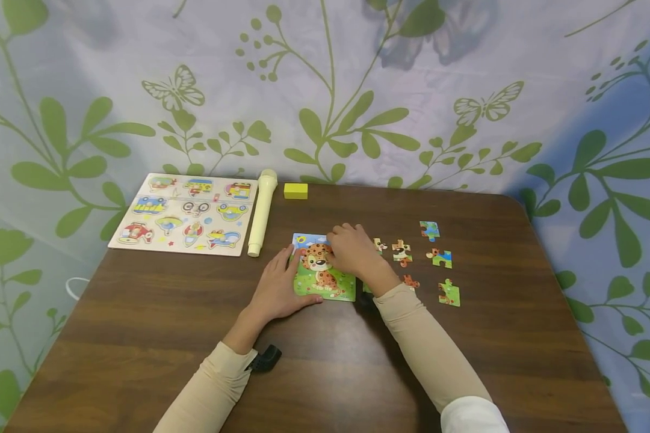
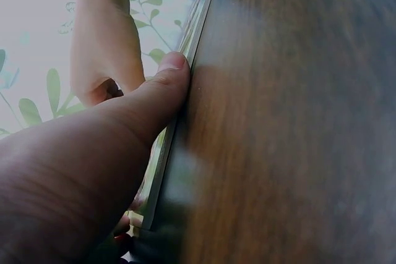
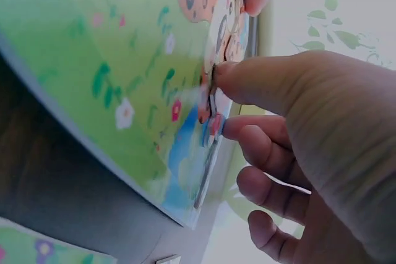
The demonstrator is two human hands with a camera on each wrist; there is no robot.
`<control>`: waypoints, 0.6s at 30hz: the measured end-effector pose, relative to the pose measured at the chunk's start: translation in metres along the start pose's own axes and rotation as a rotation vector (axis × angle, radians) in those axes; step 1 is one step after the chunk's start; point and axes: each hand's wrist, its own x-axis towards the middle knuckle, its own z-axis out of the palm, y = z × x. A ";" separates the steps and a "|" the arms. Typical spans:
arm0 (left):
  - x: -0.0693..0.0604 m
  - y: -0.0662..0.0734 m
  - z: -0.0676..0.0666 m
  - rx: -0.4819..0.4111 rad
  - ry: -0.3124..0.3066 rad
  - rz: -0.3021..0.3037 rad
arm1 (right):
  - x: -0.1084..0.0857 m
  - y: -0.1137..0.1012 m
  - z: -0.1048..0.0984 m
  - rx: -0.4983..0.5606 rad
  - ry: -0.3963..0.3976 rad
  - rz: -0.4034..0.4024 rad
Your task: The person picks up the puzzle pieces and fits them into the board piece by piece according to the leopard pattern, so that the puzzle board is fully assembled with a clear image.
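Observation:
A leopard jigsaw puzzle lies on the table between both hands. My left hand rests along its left side, fingers stretched out, with the thumb at the near edge. My right hand is over the upper right part of the puzzle. In the right wrist view, its thumb and index finger pinch a puzzle piece at the picture's surface, while the other fingers curl loosely. The hand hides much of that piece. Several loose puzzle pieces lie to the right, some partly covered by the right arm.
A wooden vehicle puzzle board lies at the back left. Beside it are a cream microphone-shaped stick and a yellow block. A patterned curtain hangs behind the brown table.

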 end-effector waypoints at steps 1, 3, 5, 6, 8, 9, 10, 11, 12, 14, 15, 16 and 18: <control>0.000 0.000 0.000 -0.003 -0.001 0.000 | 0.000 0.000 0.000 0.010 0.002 0.005; 0.000 0.000 0.000 0.001 -0.011 -0.007 | 0.001 -0.001 0.000 0.033 0.017 0.006; 0.000 0.000 0.000 0.003 -0.002 -0.004 | 0.002 -0.003 -0.001 0.071 0.045 0.000; 0.000 0.000 0.000 0.003 0.005 -0.002 | 0.003 -0.003 0.000 0.091 0.060 -0.002; 0.000 0.000 0.000 0.001 0.010 -0.002 | 0.004 -0.005 0.001 0.132 0.085 0.000; 0.000 0.000 0.000 -0.001 0.015 0.002 | 0.005 -0.005 0.002 0.150 0.089 0.011; 0.000 0.001 0.000 -0.005 0.019 0.005 | 0.005 -0.005 0.004 0.171 0.089 0.024; 0.000 0.001 0.000 -0.007 0.017 0.005 | 0.006 -0.005 0.005 0.189 0.088 0.040; -0.001 0.001 0.000 -0.010 0.018 0.007 | 0.006 -0.005 0.006 0.204 0.083 0.052; -0.001 0.002 0.000 -0.011 0.015 0.004 | 0.007 -0.004 0.007 0.228 0.079 0.064; -0.001 0.002 0.000 -0.010 0.018 0.005 | 0.007 -0.004 0.007 0.234 0.078 0.064; -0.001 0.002 -0.001 -0.009 0.018 0.004 | 0.007 -0.003 0.007 0.237 0.083 0.060; -0.001 0.002 -0.001 -0.008 0.019 0.003 | 0.008 -0.003 0.007 0.225 0.092 0.046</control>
